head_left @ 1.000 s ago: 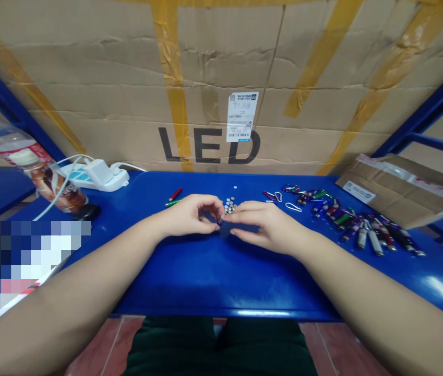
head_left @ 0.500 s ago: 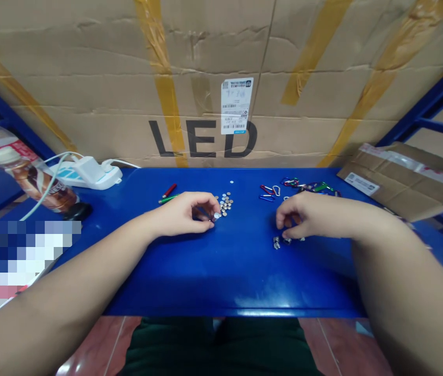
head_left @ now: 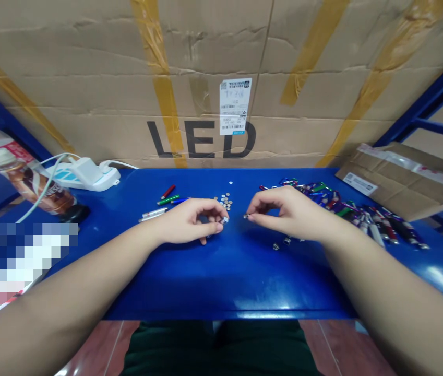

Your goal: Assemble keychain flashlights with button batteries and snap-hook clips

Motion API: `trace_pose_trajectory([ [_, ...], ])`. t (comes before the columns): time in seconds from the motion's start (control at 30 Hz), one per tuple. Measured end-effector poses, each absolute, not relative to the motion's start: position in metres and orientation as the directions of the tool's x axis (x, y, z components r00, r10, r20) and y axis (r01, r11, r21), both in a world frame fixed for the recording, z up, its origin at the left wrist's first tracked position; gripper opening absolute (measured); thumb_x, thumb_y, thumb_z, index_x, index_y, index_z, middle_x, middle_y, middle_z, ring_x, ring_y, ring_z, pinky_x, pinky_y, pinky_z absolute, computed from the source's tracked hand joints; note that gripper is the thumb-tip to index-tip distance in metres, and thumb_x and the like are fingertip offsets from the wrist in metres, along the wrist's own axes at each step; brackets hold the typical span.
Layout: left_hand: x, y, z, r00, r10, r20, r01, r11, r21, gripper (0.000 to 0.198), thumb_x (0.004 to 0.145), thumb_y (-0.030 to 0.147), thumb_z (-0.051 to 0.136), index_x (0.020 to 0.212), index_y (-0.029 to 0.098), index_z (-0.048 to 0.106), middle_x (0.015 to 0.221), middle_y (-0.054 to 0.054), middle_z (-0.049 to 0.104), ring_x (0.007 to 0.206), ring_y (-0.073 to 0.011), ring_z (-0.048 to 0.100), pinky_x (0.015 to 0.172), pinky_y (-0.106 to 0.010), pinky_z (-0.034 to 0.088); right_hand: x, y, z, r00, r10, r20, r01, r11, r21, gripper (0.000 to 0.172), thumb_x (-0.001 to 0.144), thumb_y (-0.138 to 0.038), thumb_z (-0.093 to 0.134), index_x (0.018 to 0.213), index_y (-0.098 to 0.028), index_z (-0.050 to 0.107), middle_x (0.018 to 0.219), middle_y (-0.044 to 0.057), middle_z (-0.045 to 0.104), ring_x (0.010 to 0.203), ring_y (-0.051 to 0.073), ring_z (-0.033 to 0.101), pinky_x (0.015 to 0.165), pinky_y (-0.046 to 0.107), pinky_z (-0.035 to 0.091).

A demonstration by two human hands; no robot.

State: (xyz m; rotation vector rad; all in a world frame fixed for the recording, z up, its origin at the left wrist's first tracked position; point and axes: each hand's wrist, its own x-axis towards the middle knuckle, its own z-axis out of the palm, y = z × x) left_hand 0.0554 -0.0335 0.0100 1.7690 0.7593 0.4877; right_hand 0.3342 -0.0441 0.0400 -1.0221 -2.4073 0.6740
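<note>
Over the middle of the blue table, my left hand [head_left: 195,222] is closed in a pinch on a small silver button cell [head_left: 225,220]; whether more are stacked behind it is hidden by the fingers. Just beyond lies a loose pile of button cells [head_left: 227,196]. My right hand [head_left: 278,209] pinches a small metal piece [head_left: 246,215], apart from the left fingertips. Below that hand, a few small metal parts [head_left: 276,246] lie on the table. Left of my left hand are red [head_left: 168,191], green [head_left: 169,199] and silver tubes [head_left: 154,213].
A heap of coloured small torches and carabiners [head_left: 333,201] covers the right side, beside a cardboard box [head_left: 405,175]. At the left stand a power strip [head_left: 88,177] with cables and a tilted drink bottle [head_left: 37,183]. A large LED carton [head_left: 201,62] walls off the back.
My right hand has moved left from the metal parts, carrying a small metal piece towards my left hand. My left hand has shifted slightly right and nearer to me.
</note>
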Motion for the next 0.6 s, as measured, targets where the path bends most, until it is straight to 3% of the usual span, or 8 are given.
trace_pose_trajectory([
  [0.17,0.059,-0.033,0.005,0.728,0.684,-0.056,0.233,-0.170,0.958,0.028,0.088,0.034,0.077,0.107,0.015,0.069,0.094,-0.004,0.067,0.082,-0.0157,0.070,0.073,-0.032,0.067,0.308,-0.051,0.028,-0.584,0.742,0.328,0.440,0.629,-0.640,0.013,0.093,-0.028,0.065,0.090,-0.017,0.072,0.079,0.002,0.074,0.069,0.013,0.065,0.067,0.024,0.049],
  [0.6,0.056,-0.028,0.004,0.753,0.658,0.014,0.254,-0.310,0.916,0.028,0.095,0.038,0.069,0.109,0.014,0.072,0.091,-0.004,0.069,0.070,-0.0131,0.068,0.067,-0.029,0.062,0.302,-0.051,0.021,-0.615,0.708,0.348,0.367,0.648,-0.668,0.011,0.095,-0.026,0.065,0.092,-0.017,0.071,0.083,0.003,0.076,0.072,0.013,0.068,0.070,0.025,0.052],
])
